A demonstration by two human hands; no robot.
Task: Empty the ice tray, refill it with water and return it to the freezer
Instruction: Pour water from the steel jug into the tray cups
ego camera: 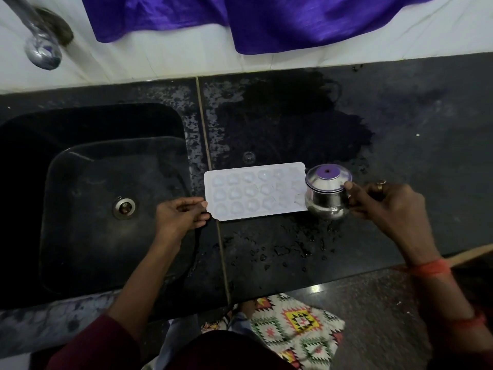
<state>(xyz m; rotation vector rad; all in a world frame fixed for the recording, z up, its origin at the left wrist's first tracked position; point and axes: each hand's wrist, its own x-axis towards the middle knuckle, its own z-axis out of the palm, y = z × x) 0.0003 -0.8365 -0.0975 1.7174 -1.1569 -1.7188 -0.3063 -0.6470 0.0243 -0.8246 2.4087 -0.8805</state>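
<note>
A white ice tray (253, 192) lies flat on the wet black counter (400, 156), just right of the sink. My left hand (181, 214) pinches the tray's left edge between thumb and fingers. My right hand (384, 206) grips a small steel cup (326, 194) at the tray's right end, over its last cells. The cup is upright or slightly tilted; its surface reflects purple. Whether the tray's cells hold water or ice I cannot tell.
A black sink (106, 204) with a metal drain (123, 207) lies to the left. A steel tap (40, 46) hangs at top left. Purple cloth (266, 20) drapes over the back wall. Water is puddled around the tray. A patterned mat (293, 324) lies on the floor.
</note>
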